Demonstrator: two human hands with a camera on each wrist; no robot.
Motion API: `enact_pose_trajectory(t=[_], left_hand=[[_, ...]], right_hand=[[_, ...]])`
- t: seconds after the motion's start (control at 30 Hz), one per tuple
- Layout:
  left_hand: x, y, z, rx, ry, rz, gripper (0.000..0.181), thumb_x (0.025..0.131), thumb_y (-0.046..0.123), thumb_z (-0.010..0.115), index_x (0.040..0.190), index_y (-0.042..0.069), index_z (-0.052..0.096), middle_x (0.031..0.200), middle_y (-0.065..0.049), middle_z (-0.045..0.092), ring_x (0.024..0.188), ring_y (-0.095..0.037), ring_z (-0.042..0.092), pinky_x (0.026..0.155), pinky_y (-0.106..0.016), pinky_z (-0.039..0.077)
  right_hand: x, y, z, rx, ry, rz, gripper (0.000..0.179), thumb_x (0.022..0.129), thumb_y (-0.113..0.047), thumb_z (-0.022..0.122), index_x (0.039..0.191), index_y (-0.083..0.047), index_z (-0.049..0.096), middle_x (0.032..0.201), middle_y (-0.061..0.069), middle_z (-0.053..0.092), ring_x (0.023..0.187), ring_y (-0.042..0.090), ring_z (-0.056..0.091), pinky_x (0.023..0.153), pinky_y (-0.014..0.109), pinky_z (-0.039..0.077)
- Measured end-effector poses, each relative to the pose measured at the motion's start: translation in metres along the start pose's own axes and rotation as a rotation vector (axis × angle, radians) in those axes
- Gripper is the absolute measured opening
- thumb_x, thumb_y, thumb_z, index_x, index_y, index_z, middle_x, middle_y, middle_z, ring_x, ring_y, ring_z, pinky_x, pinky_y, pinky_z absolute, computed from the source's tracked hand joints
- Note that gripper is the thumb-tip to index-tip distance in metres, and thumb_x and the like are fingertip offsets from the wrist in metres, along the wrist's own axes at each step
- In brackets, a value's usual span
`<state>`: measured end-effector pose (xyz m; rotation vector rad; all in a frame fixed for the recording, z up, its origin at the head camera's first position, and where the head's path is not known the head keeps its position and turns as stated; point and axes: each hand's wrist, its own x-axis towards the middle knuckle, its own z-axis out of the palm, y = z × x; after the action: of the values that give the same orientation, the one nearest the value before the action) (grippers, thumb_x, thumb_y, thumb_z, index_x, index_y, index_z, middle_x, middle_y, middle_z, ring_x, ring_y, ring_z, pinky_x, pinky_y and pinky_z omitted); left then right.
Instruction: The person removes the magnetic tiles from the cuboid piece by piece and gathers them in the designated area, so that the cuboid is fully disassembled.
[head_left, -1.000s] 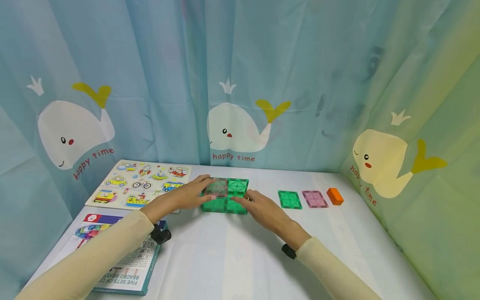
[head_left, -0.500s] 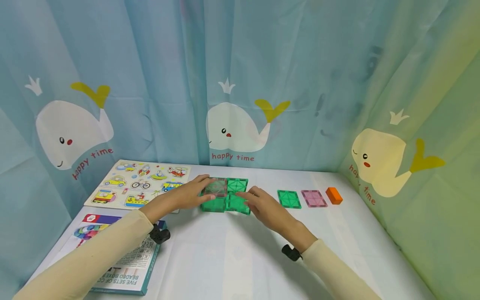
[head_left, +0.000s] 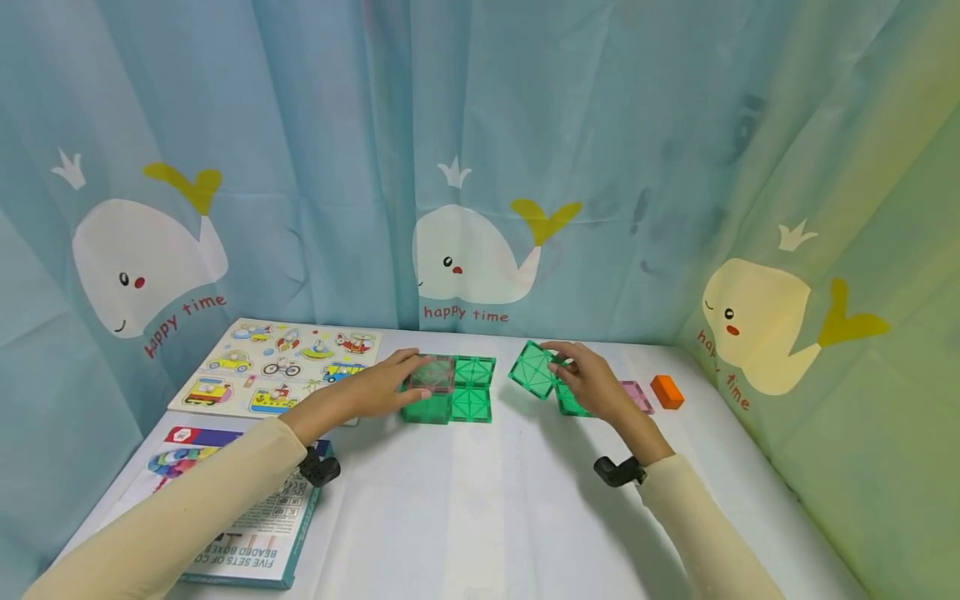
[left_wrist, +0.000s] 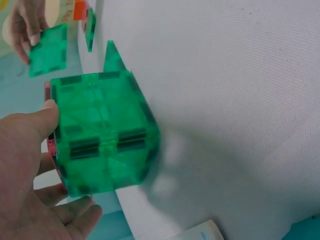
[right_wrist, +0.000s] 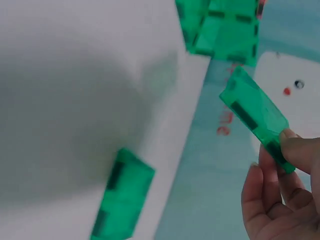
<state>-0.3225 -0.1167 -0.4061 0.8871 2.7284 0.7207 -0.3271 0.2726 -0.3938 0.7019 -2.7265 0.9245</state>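
Note:
My left hand [head_left: 378,389] grips a box-like build of green magnetic tiles [head_left: 471,404], thumb on one edge and fingers on the far side. A pink magnetic tile [head_left: 438,375] lies along its top left. The left wrist view shows its green wall [left_wrist: 100,135] close up, with one tile jutting out beyond. To the right, my right hand [head_left: 592,383] pinches a single green square magnetic tile [head_left: 533,370] by its edge, tilted and raised off the table, apart from the build. Beneath that hand lies another green tile [head_left: 570,402], partly hidden.
A pink tile [head_left: 639,397] and an orange block [head_left: 667,392] lie at the right. At the left are a picture puzzle board [head_left: 281,367] and a flat box [head_left: 255,542]. The curtain [head_left: 480,167] hangs behind the table [head_left: 480,500].
My right hand has drawn a green tile off the build's right front and carried it rightward, above the loose tiles. My left hand has stayed on the build.

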Motion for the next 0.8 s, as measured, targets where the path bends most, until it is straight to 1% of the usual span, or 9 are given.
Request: enact_pose_trajectory(t=[0.07,0.13,0.2,0.27,0.43,0.53,0.67,0.8], left_hand=[[-0.001,0.000,0.000,0.000,-0.002,-0.003,0.072,0.110,0.049,0.052,0.169,0.014,0.028,0.174,-0.023,0.017,0.157,-0.044,0.029,0.122,-0.062,0.034],[0.000,-0.001,0.000,0.003,-0.002,-0.004,0.072,0.111,0.050,0.052,0.168,0.013,0.028,0.174,-0.023,0.017,0.157,-0.044,0.030,0.121,-0.063,0.035],[0.000,0.000,0.000,0.005,-0.004,-0.005,0.072,0.111,0.050,0.052,0.169,0.014,0.028,0.174,-0.022,0.017,0.157,-0.044,0.029,0.122,-0.063,0.034],[-0.001,0.000,0.000,0.007,-0.004,-0.006,0.072,0.111,0.049,0.052,0.169,0.013,0.028,0.174,-0.022,0.017,0.157,-0.044,0.029,0.122,-0.062,0.034],[-0.001,0.003,-0.001,0.008,-0.007,-0.014,0.072,0.111,0.048,0.053,0.169,0.013,0.028,0.174,-0.021,0.015,0.158,-0.043,0.028,0.124,-0.061,0.032],[0.000,0.003,-0.001,0.014,-0.008,-0.018,0.072,0.111,0.048,0.053,0.169,0.013,0.028,0.174,-0.021,0.015,0.158,-0.042,0.028,0.124,-0.060,0.032],[0.000,0.002,0.000,0.020,-0.009,-0.018,0.072,0.111,0.048,0.052,0.169,0.013,0.027,0.174,-0.022,0.016,0.158,-0.042,0.029,0.123,-0.060,0.033],[0.000,0.001,0.000,0.015,-0.012,-0.016,0.072,0.111,0.049,0.051,0.169,0.014,0.027,0.174,-0.022,0.015,0.158,-0.043,0.028,0.123,-0.061,0.033]], right_hand=[[0.001,0.010,0.000,0.018,-0.030,0.042,0.037,0.107,-0.006,0.062,0.144,-0.008,0.063,0.120,0.020,0.067,0.094,0.035,0.070,0.086,0.047,0.059],[0.002,0.018,0.002,0.027,-0.067,0.067,0.037,0.107,-0.006,0.061,0.144,-0.008,0.064,0.120,0.020,0.068,0.091,0.035,0.069,0.082,0.043,0.057],[0.004,0.024,0.004,0.033,-0.104,0.078,0.036,0.107,-0.005,0.061,0.143,-0.007,0.064,0.119,0.020,0.068,0.089,0.034,0.068,0.081,0.040,0.055],[0.005,0.028,0.006,0.039,-0.134,0.077,0.033,0.107,-0.005,0.061,0.140,-0.005,0.065,0.120,0.020,0.069,0.090,0.032,0.069,0.082,0.040,0.055],[0.011,0.033,0.010,0.046,-0.172,0.075,0.026,0.107,-0.004,0.060,0.132,-0.001,0.068,0.126,0.021,0.070,0.099,0.031,0.070,0.090,0.048,0.056],[0.016,0.035,0.013,0.040,-0.187,0.100,0.025,0.108,-0.004,0.058,0.130,-0.001,0.069,0.129,0.022,0.068,0.103,0.033,0.069,0.092,0.051,0.056],[0.021,0.036,0.020,0.021,-0.208,0.122,0.024,0.108,-0.005,0.057,0.129,-0.001,0.069,0.126,0.023,0.067,0.105,0.035,0.066,0.093,0.052,0.055],[0.025,0.038,0.027,-0.007,-0.234,0.135,0.024,0.108,-0.006,0.058,0.128,-0.003,0.070,0.120,0.020,0.067,0.105,0.033,0.060,0.095,0.052,0.051]])
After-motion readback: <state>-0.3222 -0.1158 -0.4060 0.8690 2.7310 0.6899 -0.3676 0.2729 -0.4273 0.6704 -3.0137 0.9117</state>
